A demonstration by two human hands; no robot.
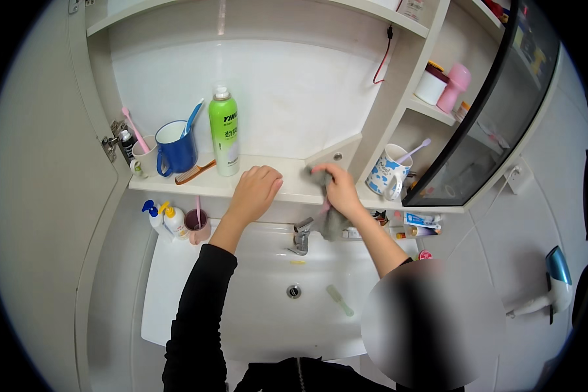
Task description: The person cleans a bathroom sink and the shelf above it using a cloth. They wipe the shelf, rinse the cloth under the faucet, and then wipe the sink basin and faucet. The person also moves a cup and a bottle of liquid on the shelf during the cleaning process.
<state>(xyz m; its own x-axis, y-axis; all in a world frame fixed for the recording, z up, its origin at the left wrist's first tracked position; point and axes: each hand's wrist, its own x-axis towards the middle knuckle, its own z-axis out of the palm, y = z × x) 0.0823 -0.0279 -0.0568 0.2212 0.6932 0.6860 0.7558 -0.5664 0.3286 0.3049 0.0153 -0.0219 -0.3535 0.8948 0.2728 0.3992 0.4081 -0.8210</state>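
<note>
My right hand (342,188) holds a grey cloth (334,224) against the right part of the cabinet's bottom shelf (294,183); the cloth hangs over the shelf's front edge, above the sink. My left hand (257,191) is over the same shelf, fingers curled, with nothing seen in it; whether it touches the shelf I cannot tell. Just left of it stands a green spray can (224,134). Farther left, a brown comb (195,172) lies beside a blue mug (177,149) with a blue toothbrush (192,117) in it.
Below is a white sink (259,304) with a chrome faucet (301,240) and a pale green comb-like item (339,300). Pump bottles (175,220) and a pink cup (197,225) stand at its back left. A patterned mug (388,169) stands near the open glass door (490,127). A hair dryer (558,281) hangs right.
</note>
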